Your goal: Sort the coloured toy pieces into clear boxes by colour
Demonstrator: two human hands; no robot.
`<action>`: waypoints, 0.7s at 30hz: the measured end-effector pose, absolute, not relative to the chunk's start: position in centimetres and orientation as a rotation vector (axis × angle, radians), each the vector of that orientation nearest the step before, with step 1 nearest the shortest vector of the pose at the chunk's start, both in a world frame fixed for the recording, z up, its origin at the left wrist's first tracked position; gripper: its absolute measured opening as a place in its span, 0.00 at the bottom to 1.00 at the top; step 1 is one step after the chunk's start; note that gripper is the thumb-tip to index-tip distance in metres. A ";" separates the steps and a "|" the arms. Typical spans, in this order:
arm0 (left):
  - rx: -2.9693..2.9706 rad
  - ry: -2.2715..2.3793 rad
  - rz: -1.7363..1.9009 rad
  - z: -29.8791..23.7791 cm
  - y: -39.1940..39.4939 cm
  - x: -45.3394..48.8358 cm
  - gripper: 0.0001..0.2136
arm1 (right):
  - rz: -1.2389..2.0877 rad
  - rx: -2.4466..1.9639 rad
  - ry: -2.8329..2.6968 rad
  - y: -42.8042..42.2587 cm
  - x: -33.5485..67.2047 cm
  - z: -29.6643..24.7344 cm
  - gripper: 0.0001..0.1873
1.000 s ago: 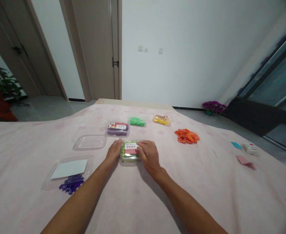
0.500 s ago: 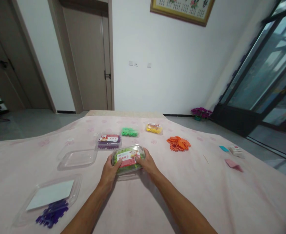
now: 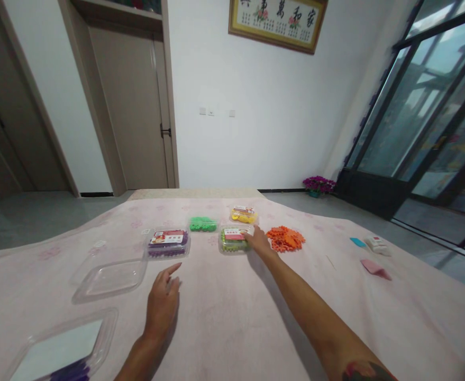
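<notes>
A clear plastic box of light-green pieces (image 3: 230, 245), with a red and white label on its lid, sits on the cloth in the middle. My right hand (image 3: 261, 242) grips its right end, thumb over the lid and the other fingers partly hidden. Empty and with fingers apart, my left hand (image 3: 164, 296) hovers low over the cloth. Just beyond it is a labelled clear box of purple pieces (image 3: 167, 248). Behind these stand a box of green pieces (image 3: 203, 225) and a labelled box of yellow pieces (image 3: 244, 215).
Loose orange pieces (image 3: 285, 239) are heaped close by my right hand. An empty clear container (image 3: 111, 279) lies left, and another container (image 3: 107, 338) with a white card and dark purple pieces is nearer. A pink cloth (image 3: 375, 269) and a white packet (image 3: 377, 245) lie right.
The light-green box has gone from both hands to the cloth, farther forward and right. My left hand has let go and moved back left. The camera view has shifted.
</notes>
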State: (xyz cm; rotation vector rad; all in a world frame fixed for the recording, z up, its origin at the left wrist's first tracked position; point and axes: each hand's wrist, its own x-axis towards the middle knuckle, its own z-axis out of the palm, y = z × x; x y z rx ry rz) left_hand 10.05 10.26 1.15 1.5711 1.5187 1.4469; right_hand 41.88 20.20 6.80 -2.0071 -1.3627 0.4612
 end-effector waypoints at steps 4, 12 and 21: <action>2.062 2.047 1.359 4.5 10.1 5.0 0.17 | 0.082 -2.016 -1.720 19.5 40.4 4.9 0.28; 2.136 2.464 0.524 4.6 10.3 -3.9 0.21 | -0.205 -1.959 -2.062 21.0 40.6 5.1 0.23; 2.421 2.252 0.532 5.9 9.1 -6.1 0.15 | -0.329 -1.414 -1.927 18.0 41.7 4.2 0.17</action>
